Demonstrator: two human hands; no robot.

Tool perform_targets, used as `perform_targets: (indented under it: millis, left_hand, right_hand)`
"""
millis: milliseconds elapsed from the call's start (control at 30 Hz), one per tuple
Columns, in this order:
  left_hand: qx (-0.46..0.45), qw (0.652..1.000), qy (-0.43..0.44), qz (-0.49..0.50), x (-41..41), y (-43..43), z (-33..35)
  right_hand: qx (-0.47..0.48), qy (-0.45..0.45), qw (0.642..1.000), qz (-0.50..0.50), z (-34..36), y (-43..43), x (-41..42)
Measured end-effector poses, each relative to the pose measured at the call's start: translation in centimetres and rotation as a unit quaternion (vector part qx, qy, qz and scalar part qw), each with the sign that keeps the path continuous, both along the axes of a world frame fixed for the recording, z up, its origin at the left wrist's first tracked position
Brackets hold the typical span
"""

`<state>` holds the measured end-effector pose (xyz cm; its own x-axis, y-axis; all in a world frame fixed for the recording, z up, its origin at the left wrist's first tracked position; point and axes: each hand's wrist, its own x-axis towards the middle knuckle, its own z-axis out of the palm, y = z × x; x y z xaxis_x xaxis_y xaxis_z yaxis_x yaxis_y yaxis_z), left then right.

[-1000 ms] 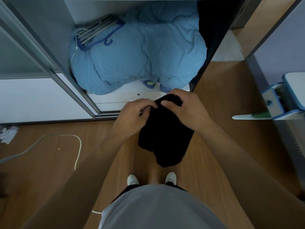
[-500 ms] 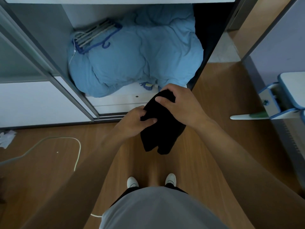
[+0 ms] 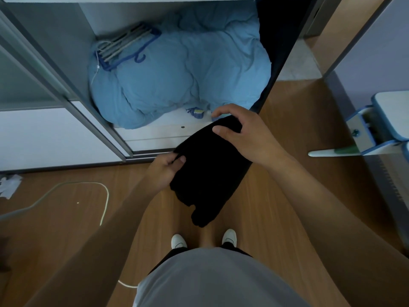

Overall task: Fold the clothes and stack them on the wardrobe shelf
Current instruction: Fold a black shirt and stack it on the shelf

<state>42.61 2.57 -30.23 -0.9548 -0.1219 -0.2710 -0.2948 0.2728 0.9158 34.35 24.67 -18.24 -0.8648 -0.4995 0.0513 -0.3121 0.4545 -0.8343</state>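
STAGE: fold part-done | HOLD: your left hand [image 3: 164, 171] pinches the black garment [image 3: 208, 171] at its 9 o'clock edge, right hand [image 3: 247, 138] fingers clamp its 12 o'clock end | WHERE: mid-air before the wardrobe shelf [image 3: 159, 127] | LEFT: finish folding, stack beside the blue duvet [image 3: 177, 72]

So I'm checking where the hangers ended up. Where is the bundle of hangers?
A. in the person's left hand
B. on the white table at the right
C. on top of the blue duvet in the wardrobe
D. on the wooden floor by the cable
C: the hangers lie on the blue duvet inside the wardrobe.
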Motion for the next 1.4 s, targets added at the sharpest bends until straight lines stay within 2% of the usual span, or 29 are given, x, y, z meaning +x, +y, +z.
perform_targets:
  millis: [167, 267, 433, 500, 667, 833, 967, 1067, 1133, 1200, 1300, 1400]
  left_hand:
    - [0.059, 0.993, 0.046, 0.092, 0.3, -0.5, 2.6]
    - [0.053, 0.991, 0.053, 0.113, 0.7, -1.6, 2.7]
    - [-0.012, 0.988, 0.067, 0.137, 1.8, -3.0, 1.8]
    - [-0.027, 0.988, 0.076, 0.13, 2.2, -3.3, 1.6]
    - [-0.087, 0.993, 0.065, 0.056, 2.9, -4.3, 0.6]
    - [-0.103, 0.994, 0.017, -0.021, 3.5, -5.2, -1.6]
    - [-0.136, 0.991, 0.017, -0.003, 4.0, -4.8, -3.7]
    - [-0.185, 0.983, -0.019, 0.0, 3.8, -5.0, -4.5]
    - [-0.2, 0.979, 0.005, 0.045, 4.0, -5.3, -4.3]
    - [-0.141, 0.982, 0.053, 0.109, 4.5, -5.3, -3.8]
    - [-0.083, 0.979, 0.062, 0.176, 4.0, -4.9, -3.0]
    - [-0.045, 0.977, 0.059, 0.2, 3.1, -4.2, -2.1]
  right_hand:
    - [-0.03, -0.076, 0.995, 0.054, -0.5, 1.3, -0.6]
    - [0.015, -0.051, 0.995, 0.083, -0.7, 0.9, -1.0]
    - [0.103, -0.002, 0.99, 0.091, -1.0, -0.8, -0.8]
    - [0.096, 0.018, 0.993, 0.063, -1.2, -1.4, -0.4]
    - [0.006, 0.036, 0.999, 0.035, -1.0, -2.0, 0.6]
    - [-0.02, 0.035, 0.997, 0.073, -0.2, -3.1, 1.2]
    - [-0.019, 0.02, 0.995, 0.096, 0.7, -3.7, 1.4]
    - [0.031, -0.006, 0.989, 0.145, 1.1, -3.5, 1.5]
    - [0.096, -0.02, 0.981, 0.169, 1.1, -3.0, 1.1]
    - [0.192, -0.042, 0.963, 0.185, 1.1, -2.1, 0.5]
    - [0.309, -0.07, 0.922, 0.222, 0.5, -1.5, 0.0]
    - [0.329, -0.078, 0.921, 0.195, -0.6, -1.6, 0.1]
